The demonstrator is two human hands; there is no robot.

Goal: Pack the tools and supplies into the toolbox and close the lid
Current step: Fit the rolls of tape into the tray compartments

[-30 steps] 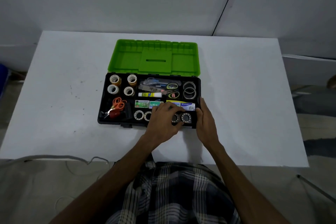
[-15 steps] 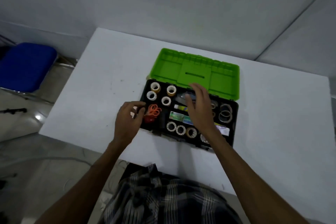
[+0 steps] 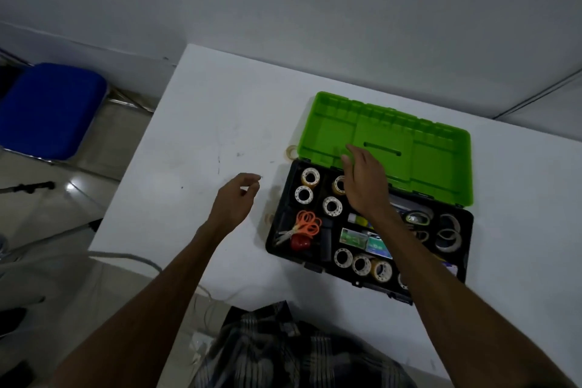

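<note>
The black toolbox point(image 3: 277, 231) lies on the white table with its green lid point(image 3: 441, 161) open flat behind it. Its compartments hold several tape rolls point(image 3: 310, 177), orange scissors point(image 3: 307, 224), a red item point(image 3: 299, 242) and small green boxes point(image 3: 354, 236). My right hand point(image 3: 365, 181) hovers over the back left of the box near the lid's hinge, fingers spread, holding nothing. My left hand point(image 3: 234, 201) floats over the table left of the box, fingers loosely curled and empty. Two pale tape rolls lie on the table, one point(image 3: 291, 152) by the lid's corner, one point(image 3: 269, 218) against the box's left side.
A blue chair seat point(image 3: 50, 110) stands at the far left beyond the table's edge. White cables point(image 3: 132, 258) hang off the near left edge. Grey walls close in behind the table point(image 3: 201, 123).
The view swung left. My left hand moved away from the box's left edge out over the table. My right hand reached farther back toward the green lid.
</note>
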